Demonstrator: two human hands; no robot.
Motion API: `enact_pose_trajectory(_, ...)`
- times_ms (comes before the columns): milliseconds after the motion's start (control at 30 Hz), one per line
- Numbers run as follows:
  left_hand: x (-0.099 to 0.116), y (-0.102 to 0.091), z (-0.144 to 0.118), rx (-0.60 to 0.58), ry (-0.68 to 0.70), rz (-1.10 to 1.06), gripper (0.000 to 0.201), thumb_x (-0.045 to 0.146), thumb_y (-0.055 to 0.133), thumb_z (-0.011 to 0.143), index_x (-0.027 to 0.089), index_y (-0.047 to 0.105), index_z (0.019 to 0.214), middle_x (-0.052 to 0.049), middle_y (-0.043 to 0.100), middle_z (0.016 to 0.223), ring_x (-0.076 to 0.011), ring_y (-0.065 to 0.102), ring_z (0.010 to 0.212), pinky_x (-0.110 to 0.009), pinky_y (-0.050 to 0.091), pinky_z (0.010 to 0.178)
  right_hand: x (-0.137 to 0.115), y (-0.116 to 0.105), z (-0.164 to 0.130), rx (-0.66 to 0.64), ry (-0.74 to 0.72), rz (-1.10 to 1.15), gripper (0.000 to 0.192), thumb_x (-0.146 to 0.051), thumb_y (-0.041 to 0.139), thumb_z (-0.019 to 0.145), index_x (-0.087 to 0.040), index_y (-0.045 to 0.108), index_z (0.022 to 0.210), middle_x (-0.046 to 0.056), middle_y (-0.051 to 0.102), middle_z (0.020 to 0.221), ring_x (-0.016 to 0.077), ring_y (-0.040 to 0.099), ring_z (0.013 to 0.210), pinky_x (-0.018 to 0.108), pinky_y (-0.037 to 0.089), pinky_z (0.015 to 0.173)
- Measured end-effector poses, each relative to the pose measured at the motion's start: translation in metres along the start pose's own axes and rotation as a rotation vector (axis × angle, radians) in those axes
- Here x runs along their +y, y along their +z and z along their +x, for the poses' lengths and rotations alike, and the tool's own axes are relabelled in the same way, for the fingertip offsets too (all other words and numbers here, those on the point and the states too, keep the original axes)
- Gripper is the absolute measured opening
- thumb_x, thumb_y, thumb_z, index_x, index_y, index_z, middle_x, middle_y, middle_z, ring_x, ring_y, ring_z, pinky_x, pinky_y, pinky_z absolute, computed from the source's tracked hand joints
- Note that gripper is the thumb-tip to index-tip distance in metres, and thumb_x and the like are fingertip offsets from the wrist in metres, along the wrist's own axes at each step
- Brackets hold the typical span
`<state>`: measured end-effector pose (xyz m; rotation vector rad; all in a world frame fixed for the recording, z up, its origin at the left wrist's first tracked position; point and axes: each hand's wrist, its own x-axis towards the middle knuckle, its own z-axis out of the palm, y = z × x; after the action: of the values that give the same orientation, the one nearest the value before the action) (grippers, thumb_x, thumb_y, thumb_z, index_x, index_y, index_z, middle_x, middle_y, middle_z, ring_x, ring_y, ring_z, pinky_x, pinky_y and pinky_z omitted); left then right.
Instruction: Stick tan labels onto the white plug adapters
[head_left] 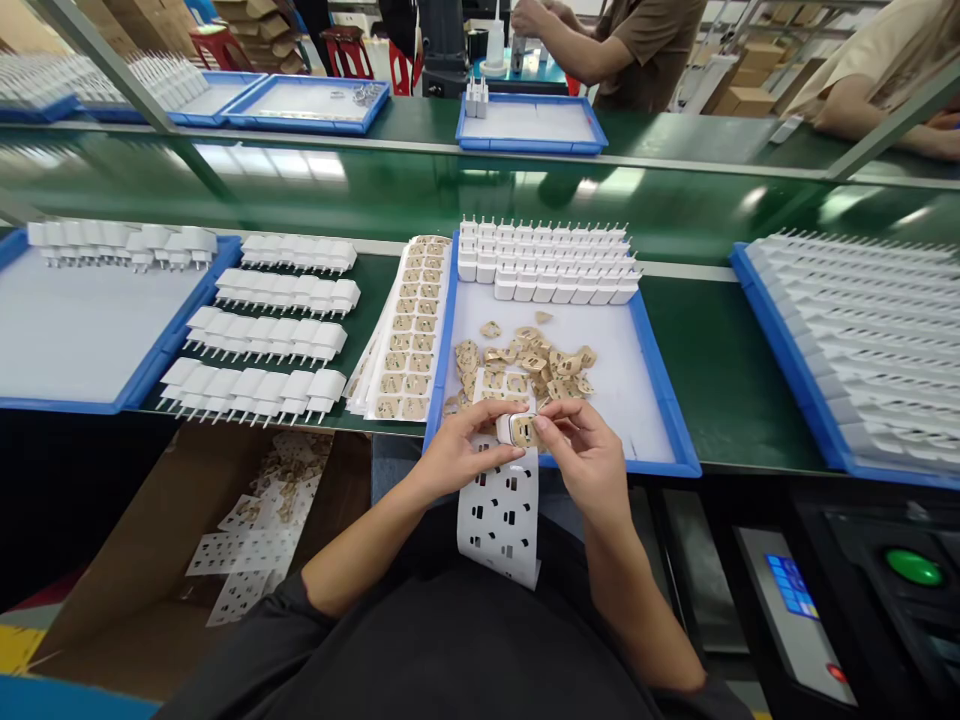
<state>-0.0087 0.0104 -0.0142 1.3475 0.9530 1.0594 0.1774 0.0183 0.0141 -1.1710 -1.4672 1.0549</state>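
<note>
My left hand is closed on a small white charger, thumb below and fingers above. A beige sticker piece with dark cutouts covers the charger's right-facing side. My right hand pinches at that piece's right edge with thumb and forefinger. Below the hands hangs a white sticker strip with dark marks, its upper end lying in a blue-rimmed tray. A heap of curled beige pieces lies in this tray, behind my hands. Rows of upright white chargers, pins up, stand at its back.
Sticker sheets are stacked left of the tray. Farther left lie rows of white chargers and another blue tray. A charger-filled tray stands right. Below left is a cardboard box of scraps. Co-workers sit across the bench.
</note>
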Motion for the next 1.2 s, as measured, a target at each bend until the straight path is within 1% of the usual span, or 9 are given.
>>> enact_pose_trajectory(233, 0.0, 0.001, 0.0, 0.011, 0.013, 0.012, 0.043, 0.036, 0.081, 0.083, 0.024, 0.068, 0.123, -0.011, 0.069, 0.13, -0.0289, 0.062, 0.124, -0.042, 0.049, 0.104, -0.002, 0.004, -0.003, 0.061, -0.057, -0.169, 0.013, -0.034, 0.071, 0.09, -0.024, 0.064, 0.094, 0.001, 0.067, 0.085, 0.0164, 0.064, 0.074, 0.033, 0.055, 0.072)
enact_pose_trajectory(433, -0.005, 0.0, -0.001, 0.018, 0.031, 0.021, 0.043, 0.035, 0.081, 0.083, 0.024, 0.068, 0.123, -0.011, 0.07, 0.129, -0.0292, 0.064, 0.123, -0.043, 0.051, 0.103, -0.008, 0.005, -0.003, 0.038, -0.164, -0.318, 0.01, -0.032, 0.067, 0.093, -0.024, 0.063, 0.097, 0.002, 0.068, 0.087, 0.0169, 0.064, 0.076, 0.033, 0.055, 0.071)
enact_pose_trajectory(533, -0.009, 0.001, -0.003, 0.049, 0.08, 0.027, 0.042, 0.032, 0.082, 0.082, 0.026, 0.068, 0.121, -0.01, 0.07, 0.13, -0.029, 0.064, 0.125, -0.044, 0.05, 0.105, -0.013, 0.001, -0.003, 0.043, -0.222, -0.482, 0.013, -0.034, 0.066, 0.094, -0.023, 0.064, 0.098, 0.004, 0.066, 0.086, 0.019, 0.062, 0.079, 0.033, 0.054, 0.071)
enact_pose_trajectory(600, -0.011, 0.001, -0.003, 0.067, 0.139, 0.032, 0.041, 0.029, 0.083, 0.081, 0.026, 0.067, 0.119, -0.009, 0.07, 0.13, -0.0287, 0.063, 0.128, -0.045, 0.049, 0.108, -0.014, -0.003, -0.002, 0.029, -0.174, -0.514, 0.019, -0.038, 0.067, 0.092, -0.022, 0.065, 0.101, 0.003, 0.062, 0.084, 0.0193, 0.061, 0.078, 0.032, 0.053, 0.067)
enact_pose_trajectory(700, -0.013, 0.002, -0.004, 0.077, 0.225, 0.057, 0.04, 0.024, 0.084, 0.08, 0.027, 0.066, 0.117, -0.009, 0.07, 0.13, -0.0273, 0.063, 0.128, -0.046, 0.048, 0.11, -0.01, -0.006, 0.001, -0.085, -0.053, -0.304, 0.019, -0.038, 0.066, 0.092, -0.023, 0.065, 0.104, 0.004, 0.064, 0.09, 0.019, 0.063, 0.084, 0.03, 0.056, 0.067)
enact_pose_trajectory(800, -0.014, 0.003, -0.003, 0.103, 0.294, 0.107, 0.04, 0.022, 0.084, 0.08, 0.027, 0.066, 0.116, -0.009, 0.069, 0.129, -0.0257, 0.064, 0.125, -0.046, 0.049, 0.108, -0.003, -0.001, 0.002, -0.146, 0.018, -0.053, 0.015, -0.033, 0.064, 0.091, -0.025, 0.066, 0.104, 0.005, 0.066, 0.108, 0.0209, 0.065, 0.102, 0.031, 0.059, 0.077)
enact_pose_trajectory(967, -0.012, 0.006, -0.002, 0.17, 0.456, 0.219, 0.036, 0.019, 0.081, 0.083, 0.025, 0.063, 0.114, -0.01, 0.068, 0.125, -0.0237, 0.064, 0.121, -0.045, 0.051, 0.104, 0.005, 0.018, -0.001, -0.059, 0.085, 0.188, 0.009, -0.028, 0.066, 0.087, -0.026, 0.066, 0.095, 0.004, 0.064, 0.107, 0.0203, 0.064, 0.106, 0.03, 0.057, 0.079)
enact_pose_trajectory(1067, -0.012, 0.008, -0.001, 0.191, 0.551, 0.304, 0.037, 0.016, 0.08, 0.083, 0.024, 0.062, 0.114, -0.01, 0.068, 0.123, -0.0229, 0.063, 0.121, -0.045, 0.051, 0.104, 0.007, 0.024, -0.002, -0.01, 0.082, 0.258, 0.007, -0.027, 0.068, 0.085, -0.026, 0.067, 0.091, 0.004, 0.064, 0.106, 0.0203, 0.063, 0.106, 0.029, 0.056, 0.078)
enact_pose_trajectory(1200, -0.012, 0.008, -0.001, 0.206, 0.611, 0.365, 0.04, 0.015, 0.081, 0.081, 0.024, 0.061, 0.115, -0.01, 0.068, 0.121, -0.0225, 0.063, 0.12, -0.046, 0.051, 0.104, 0.011, 0.027, -0.002, 0.013, 0.071, 0.305, 0.005, -0.026, 0.067, 0.085, -0.026, 0.069, 0.089, 0.004, 0.066, 0.105, 0.0202, 0.064, 0.104, 0.031, 0.055, 0.08)
